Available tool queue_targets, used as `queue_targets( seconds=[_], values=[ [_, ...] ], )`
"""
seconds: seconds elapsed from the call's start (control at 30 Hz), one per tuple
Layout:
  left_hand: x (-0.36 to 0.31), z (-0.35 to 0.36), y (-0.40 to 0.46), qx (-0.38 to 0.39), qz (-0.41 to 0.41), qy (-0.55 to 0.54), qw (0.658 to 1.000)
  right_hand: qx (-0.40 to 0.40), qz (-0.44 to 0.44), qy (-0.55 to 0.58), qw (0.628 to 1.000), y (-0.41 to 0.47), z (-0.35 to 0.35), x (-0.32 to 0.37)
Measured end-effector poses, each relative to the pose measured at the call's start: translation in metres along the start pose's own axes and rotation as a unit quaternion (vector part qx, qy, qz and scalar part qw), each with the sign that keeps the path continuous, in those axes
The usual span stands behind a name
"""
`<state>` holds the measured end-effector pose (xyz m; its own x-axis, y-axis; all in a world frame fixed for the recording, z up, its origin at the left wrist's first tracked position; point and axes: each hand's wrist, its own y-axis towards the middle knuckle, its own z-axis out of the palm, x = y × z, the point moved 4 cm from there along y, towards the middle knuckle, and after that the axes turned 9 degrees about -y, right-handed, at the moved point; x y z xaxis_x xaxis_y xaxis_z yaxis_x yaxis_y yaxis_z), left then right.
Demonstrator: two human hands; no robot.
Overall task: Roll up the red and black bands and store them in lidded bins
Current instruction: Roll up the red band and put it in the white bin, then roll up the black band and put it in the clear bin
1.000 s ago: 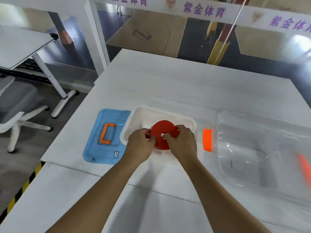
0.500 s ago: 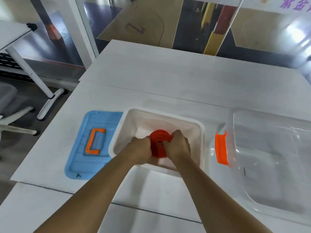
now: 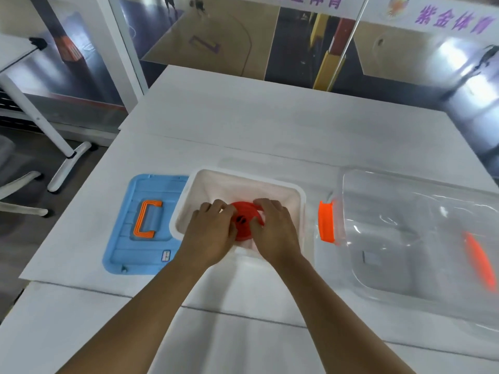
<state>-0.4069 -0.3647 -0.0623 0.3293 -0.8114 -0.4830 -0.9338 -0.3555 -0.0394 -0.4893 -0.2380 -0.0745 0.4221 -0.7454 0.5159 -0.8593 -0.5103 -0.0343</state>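
Note:
A rolled red band (image 3: 244, 221) lies as a flat coil inside the white bin (image 3: 270, 183) at the table's middle. My left hand (image 3: 209, 233) rests against the coil's left side, fingers curled on it. My right hand (image 3: 275, 230) covers its right side, fingers bent over the top edge. Both hands reach down into the bin and hide the coil's lower part. The bin's blue lid (image 3: 140, 225) with an orange handle lies flat on the table just left of the bin. No black band is in view.
A large clear bin (image 3: 421, 238) with orange latches (image 3: 326, 225) stands to the right of the white bin. The white table (image 3: 270, 125) stretches away behind. A chair base and another table's leg stand on the floor at left.
Both hands have lowered the red coil from above the rim down into the white bin, and the coil now lies flatter. The camera has moved closer and shifted.

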Motion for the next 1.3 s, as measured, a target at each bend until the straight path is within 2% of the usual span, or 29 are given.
queue_targets(
  seconds=[0.17,0.33,0.57,0.93,1.3],
  values=[
    [-0.032,-0.022,-0.055,-0.047,0.040,0.001,0.998,-0.091,-0.037,0.005,0.995,-0.057,-0.030,0.009],
    [-0.077,-0.030,-0.116,-0.054,0.065,0.011,0.996,-0.111,-0.036,-0.005,0.993,-0.124,-0.064,0.001],
    [-0.151,-0.007,-0.190,-0.026,0.076,-0.007,0.997,-0.139,-0.006,0.002,0.990,-0.221,-0.110,-0.050],
    [-0.272,0.092,-0.299,0.037,0.103,-0.036,0.993,-0.130,0.087,-0.017,0.987,-0.372,-0.167,-0.186],
    [-0.365,0.232,-0.373,0.143,0.200,-0.023,0.969,-0.119,0.167,-0.031,0.978,-0.491,-0.185,-0.323]
  ],
)
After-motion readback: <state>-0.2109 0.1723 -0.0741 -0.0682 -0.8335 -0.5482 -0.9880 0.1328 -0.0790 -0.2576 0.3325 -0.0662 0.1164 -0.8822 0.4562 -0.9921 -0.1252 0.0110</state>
